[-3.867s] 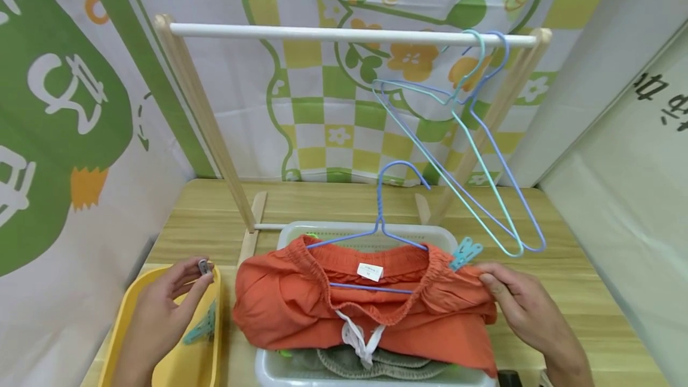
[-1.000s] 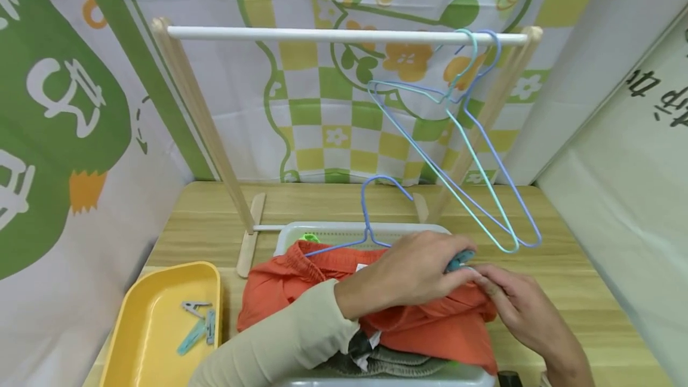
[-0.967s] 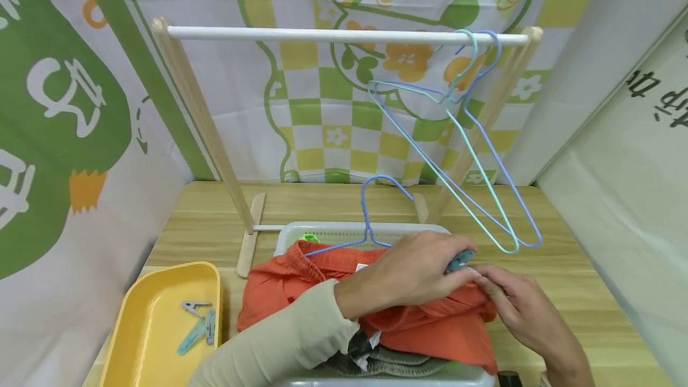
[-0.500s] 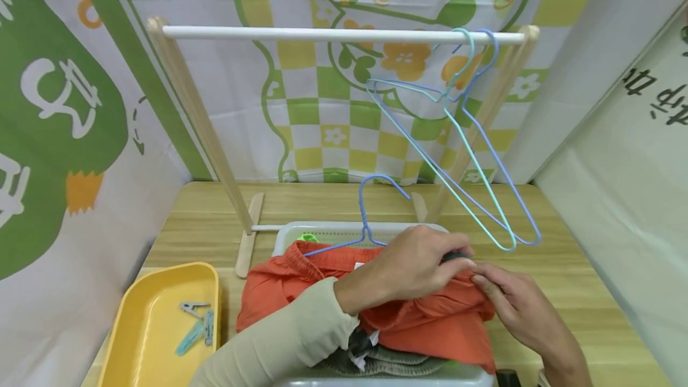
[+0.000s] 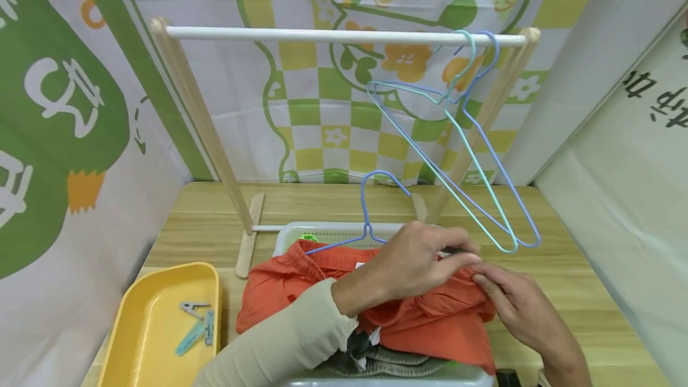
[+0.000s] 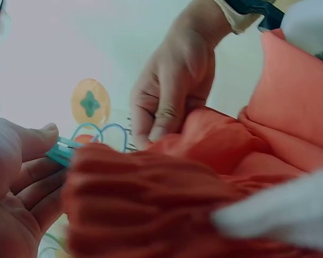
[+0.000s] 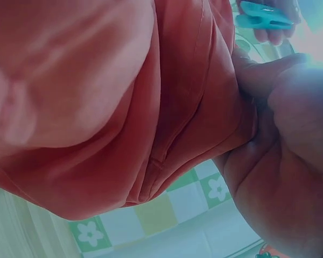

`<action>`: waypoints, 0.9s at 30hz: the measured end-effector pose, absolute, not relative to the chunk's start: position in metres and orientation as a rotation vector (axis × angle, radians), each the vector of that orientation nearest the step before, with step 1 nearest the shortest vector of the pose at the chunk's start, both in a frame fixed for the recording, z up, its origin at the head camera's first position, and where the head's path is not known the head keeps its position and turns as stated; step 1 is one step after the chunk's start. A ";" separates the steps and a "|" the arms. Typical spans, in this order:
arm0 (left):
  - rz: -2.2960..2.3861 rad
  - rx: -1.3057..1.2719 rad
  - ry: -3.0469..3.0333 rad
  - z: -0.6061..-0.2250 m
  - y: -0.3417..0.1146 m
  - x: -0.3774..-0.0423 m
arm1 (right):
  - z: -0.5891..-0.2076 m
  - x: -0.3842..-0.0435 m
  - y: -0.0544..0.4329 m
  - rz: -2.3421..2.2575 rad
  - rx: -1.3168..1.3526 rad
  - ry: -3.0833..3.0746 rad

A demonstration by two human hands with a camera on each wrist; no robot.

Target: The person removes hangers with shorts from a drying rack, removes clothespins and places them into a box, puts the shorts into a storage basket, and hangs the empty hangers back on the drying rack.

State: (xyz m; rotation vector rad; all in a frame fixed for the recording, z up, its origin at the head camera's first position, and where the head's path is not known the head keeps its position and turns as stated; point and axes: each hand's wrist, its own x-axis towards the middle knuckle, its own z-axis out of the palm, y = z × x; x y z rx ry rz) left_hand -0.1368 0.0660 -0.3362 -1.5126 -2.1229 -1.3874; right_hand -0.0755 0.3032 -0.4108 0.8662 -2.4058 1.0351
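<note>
Orange drawstring shorts [image 5: 441,339] lie over a pale basket [image 5: 301,229], with a blue hanger [image 5: 365,208] inside the waistband and its hook standing up. My left hand [image 5: 416,261] reaches across the shorts to the right. In the left wrist view, its thumb and fingers pinch a turquoise clothespin [image 6: 62,150] at the waistband's edge. Whether the clothespin still bites the cloth I cannot tell. My right hand [image 5: 529,309] pinches the right end of the shorts between thumb and fingers. The clothespin [image 7: 265,16] also shows in the right wrist view, beyond the right hand.
A white rail [image 5: 322,34] on a wooden stand rises behind the basket. From its right end hang a mint hanger [image 5: 478,163] and a blue hanger [image 5: 500,163]. At left, a yellow tray [image 5: 145,339] holds several clothespins [image 5: 190,339]. Dark-green garments [image 5: 387,363] lie under the shorts.
My left hand has left the tray, where it held a grey clothespin that now lies there, and gone right to the turquoise clothespin. Lately it rose slightly. The right hand keeps its place.
</note>
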 end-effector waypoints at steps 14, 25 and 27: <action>-1.433 -1.571 -2.159 -0.330 0.023 -0.128 | -0.411 -0.080 0.302 1.107 0.867 -2.447; -1.545 -1.358 -2.195 -0.331 -0.052 -0.113 | -0.413 -0.081 0.302 1.032 0.855 -2.412; -1.499 -1.295 -2.202 -0.333 -0.066 -0.111 | -0.412 -0.081 0.301 1.035 0.854 -2.416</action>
